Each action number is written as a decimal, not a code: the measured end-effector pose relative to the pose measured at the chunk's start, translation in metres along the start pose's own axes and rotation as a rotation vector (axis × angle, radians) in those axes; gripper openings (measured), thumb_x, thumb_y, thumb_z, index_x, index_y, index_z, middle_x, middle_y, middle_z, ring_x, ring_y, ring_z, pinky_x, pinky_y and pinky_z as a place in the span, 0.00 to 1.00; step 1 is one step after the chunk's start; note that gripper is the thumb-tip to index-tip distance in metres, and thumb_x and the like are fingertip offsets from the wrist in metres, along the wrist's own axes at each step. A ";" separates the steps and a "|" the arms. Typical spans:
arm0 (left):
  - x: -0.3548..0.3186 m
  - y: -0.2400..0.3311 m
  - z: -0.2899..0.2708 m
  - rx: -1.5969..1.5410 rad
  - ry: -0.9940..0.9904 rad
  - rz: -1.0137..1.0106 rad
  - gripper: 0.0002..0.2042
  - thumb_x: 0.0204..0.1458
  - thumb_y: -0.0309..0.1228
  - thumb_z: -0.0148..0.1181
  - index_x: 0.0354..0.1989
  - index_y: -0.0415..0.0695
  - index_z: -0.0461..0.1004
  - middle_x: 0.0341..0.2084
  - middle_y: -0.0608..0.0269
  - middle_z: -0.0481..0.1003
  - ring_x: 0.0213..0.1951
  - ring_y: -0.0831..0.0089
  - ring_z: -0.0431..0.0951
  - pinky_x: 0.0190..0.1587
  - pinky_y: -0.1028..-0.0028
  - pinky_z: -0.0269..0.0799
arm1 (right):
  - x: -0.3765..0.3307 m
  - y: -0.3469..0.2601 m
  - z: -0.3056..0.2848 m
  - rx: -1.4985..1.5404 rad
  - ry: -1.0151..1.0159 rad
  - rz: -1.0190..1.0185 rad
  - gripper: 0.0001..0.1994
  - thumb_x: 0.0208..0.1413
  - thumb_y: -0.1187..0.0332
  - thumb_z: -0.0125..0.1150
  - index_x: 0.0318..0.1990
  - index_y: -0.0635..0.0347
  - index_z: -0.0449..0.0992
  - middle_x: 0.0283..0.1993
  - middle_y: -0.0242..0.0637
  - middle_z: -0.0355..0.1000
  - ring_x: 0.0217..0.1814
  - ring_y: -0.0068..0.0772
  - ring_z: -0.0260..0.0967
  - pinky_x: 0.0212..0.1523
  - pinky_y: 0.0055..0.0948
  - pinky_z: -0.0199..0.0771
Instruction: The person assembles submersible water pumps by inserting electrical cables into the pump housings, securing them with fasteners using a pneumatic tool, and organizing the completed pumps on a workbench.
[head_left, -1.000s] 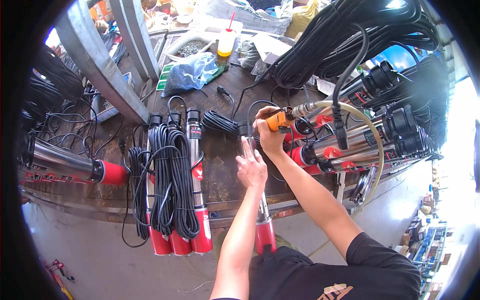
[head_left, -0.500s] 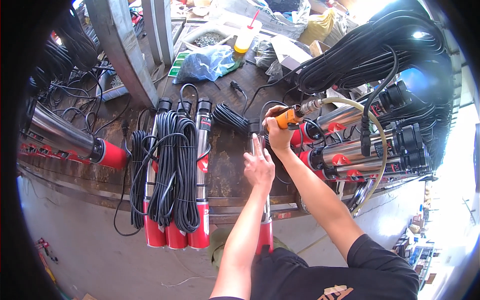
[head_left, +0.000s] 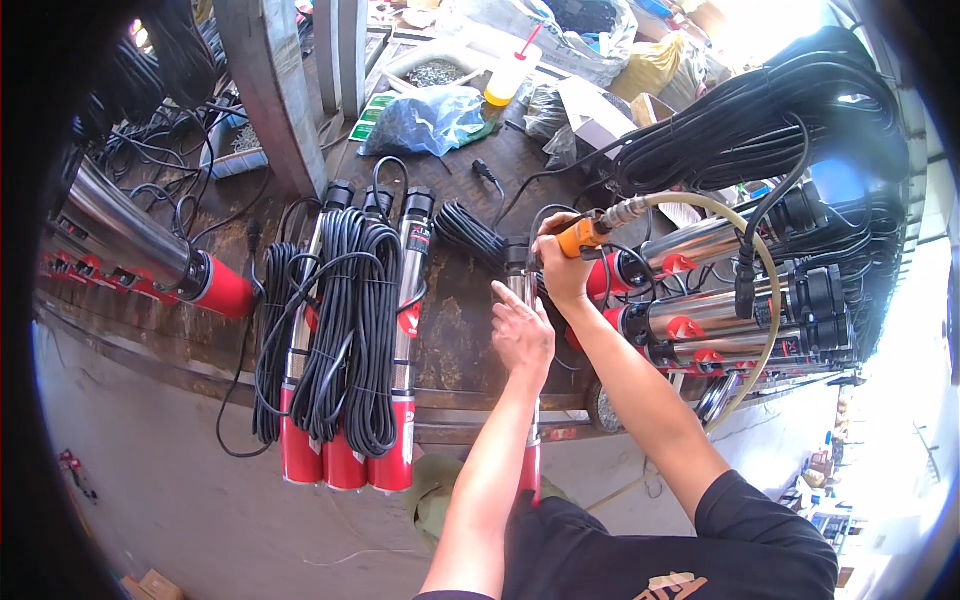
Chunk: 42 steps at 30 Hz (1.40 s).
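My right hand (head_left: 566, 272) grips an orange air screwdriver (head_left: 578, 238), whose metal fitting joins a pale hose (head_left: 766, 270). The tool is held close against the black top of a slim steel pump (head_left: 530, 462) with a red lower end. That pump lies lengthwise in front of me, its lower end reaching over the table edge toward my lap. Resting along the steel tube, my left hand (head_left: 524, 332) has its index finger stretched out and the others loosely spread. The tool's tip is hidden behind my right hand.
Several red-and-steel pumps (head_left: 402, 440) with coiled black cables (head_left: 345, 330) lie to the left, overhanging the table edge. More pumps (head_left: 690, 325) are stacked at the right under a big cable coil (head_left: 750, 110). A metal post (head_left: 275, 100), blue bag (head_left: 425, 120) and bottle (head_left: 512, 75) stand behind.
The view has shifted slightly. My left hand's index finger has drawn back from the pump's top and now points to the left. My right hand stays on the screwdriver at the pump's top.
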<state>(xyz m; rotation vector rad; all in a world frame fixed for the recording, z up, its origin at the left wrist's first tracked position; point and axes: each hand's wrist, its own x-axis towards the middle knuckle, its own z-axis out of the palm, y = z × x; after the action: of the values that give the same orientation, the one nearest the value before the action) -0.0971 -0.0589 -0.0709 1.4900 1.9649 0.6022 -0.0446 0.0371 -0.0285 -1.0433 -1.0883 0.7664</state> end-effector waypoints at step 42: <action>-0.028 0.014 0.002 0.190 0.272 0.156 0.35 0.56 0.43 0.60 0.65 0.31 0.57 0.53 0.42 0.67 0.53 0.50 0.68 0.55 0.54 0.66 | -0.142 -0.194 -0.073 -0.243 -0.172 -0.428 0.15 0.57 0.84 0.55 0.48 0.58 0.65 0.35 0.38 0.68 0.31 0.25 0.68 0.32 0.25 0.71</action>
<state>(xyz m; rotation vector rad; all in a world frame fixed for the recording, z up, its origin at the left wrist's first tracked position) -0.0809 -0.0818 -0.0575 1.7689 2.1739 0.7349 -0.0175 -0.1781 0.0997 -0.9098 -1.5204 0.3886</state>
